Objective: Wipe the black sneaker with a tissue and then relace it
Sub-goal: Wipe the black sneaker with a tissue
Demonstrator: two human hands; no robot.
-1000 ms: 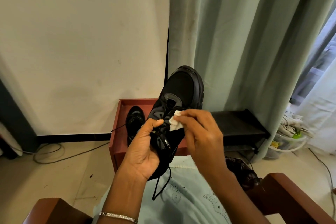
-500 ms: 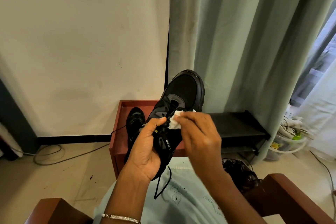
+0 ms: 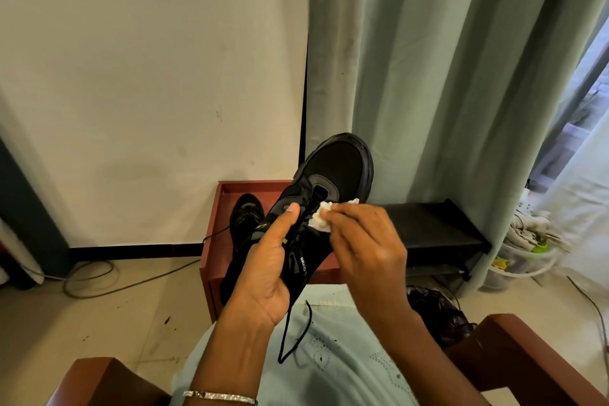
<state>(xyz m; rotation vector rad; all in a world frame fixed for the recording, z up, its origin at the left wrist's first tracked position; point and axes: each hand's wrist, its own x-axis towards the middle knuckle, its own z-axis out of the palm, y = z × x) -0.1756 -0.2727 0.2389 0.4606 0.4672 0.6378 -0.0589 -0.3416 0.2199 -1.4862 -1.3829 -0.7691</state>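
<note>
Sneaker [image 3: 333,181] held mid-frame, long axis heel at 7 to toe at 1 o'clock. Left hand [image 3: 267,270] grips its heel end, thumb on the laces. Right hand [image 3: 365,244] pinches crumpled tissue [image 3: 319,220] against the tongue; uncleaned toe lies at 12 o'clock.

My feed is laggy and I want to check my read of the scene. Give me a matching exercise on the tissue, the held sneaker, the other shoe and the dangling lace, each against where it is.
Things:
1. tissue
2. black sneaker
3. second shoe
4. loose lace

Places:
A. dangles below the held shoe, over the lap
B. held in the left hand
C. pinched in the right hand
D. lies in the red-brown box

Pairs: 1-C, 2-B, 3-D, 4-A
</note>
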